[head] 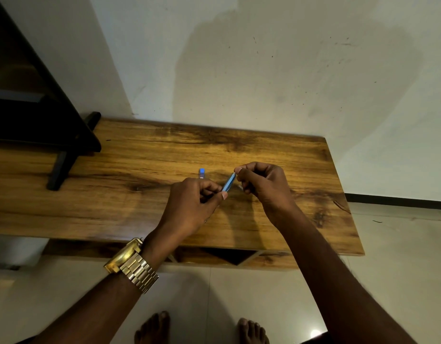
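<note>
A slim blue pen barrel [228, 182] is held slanted above the wooden table [140, 194] between both hands. My left hand [193, 207] pinches its lower end with thumb and curled fingers; a gold watch sits on that wrist. My right hand [261, 184] pinches the upper end, and a small pale part pokes out under its fingers. A small blue cap-like piece [202, 173] stands on the table just beyond my left hand.
A dark wooden frame [65, 135] rests on the table's left part. The white wall rises behind the table. Tiled floor lies to the right and below, where two bare feet [202, 328] stand near the front edge.
</note>
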Tool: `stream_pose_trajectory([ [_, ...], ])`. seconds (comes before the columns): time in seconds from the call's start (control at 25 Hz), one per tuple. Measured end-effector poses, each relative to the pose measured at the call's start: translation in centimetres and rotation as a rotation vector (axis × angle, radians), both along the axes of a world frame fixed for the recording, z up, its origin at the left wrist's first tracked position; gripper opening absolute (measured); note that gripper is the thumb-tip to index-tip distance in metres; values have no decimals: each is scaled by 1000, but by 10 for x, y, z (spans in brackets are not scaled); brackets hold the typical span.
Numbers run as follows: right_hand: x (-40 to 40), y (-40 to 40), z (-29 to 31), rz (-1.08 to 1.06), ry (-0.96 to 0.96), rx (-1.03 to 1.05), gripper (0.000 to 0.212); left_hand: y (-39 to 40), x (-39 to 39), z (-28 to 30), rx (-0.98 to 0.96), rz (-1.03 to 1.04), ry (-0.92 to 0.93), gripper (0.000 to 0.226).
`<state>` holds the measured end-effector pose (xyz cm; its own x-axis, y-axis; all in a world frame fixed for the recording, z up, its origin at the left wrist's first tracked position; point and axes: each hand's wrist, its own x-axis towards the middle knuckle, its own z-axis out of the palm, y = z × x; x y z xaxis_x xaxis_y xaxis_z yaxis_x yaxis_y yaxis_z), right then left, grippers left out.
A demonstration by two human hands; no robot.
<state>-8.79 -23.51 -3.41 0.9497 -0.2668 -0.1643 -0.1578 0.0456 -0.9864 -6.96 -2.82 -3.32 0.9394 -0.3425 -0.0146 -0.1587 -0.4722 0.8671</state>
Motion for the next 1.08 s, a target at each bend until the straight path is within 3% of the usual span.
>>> stream_pose_trajectory([
  [0.16, 0, 0, 0, -29, -25, 8, 14, 0, -1, 4, -12, 4, 19, 6],
  [0.28, 2, -12, 4, -177, -24, 14, 11, 0, -1, 5, -24, 23, 50, 4],
  [0.36, 0, -28, 5, -255, 45, -223, 9, 0, 0, 5, -18, 38, 62, 6],
  [0.48, -6, -43, -1, -152, 162, -716, 14, 0, 1, 4, -2, 49, 77, 10],
  [0.56, -7, -42, -6, -96, 174, -822, 15, -1, 1, 4, 3, 48, 79, 10],
  [0.92, -9, -38, -12, -147, 167, -793, 19, -2, -1, 4, 9, 56, 92, 12],
  [1.08, -10, -34, 6, -317, 73, -724, 22, -2, 1, 0, -23, 58, 131, 9],
])
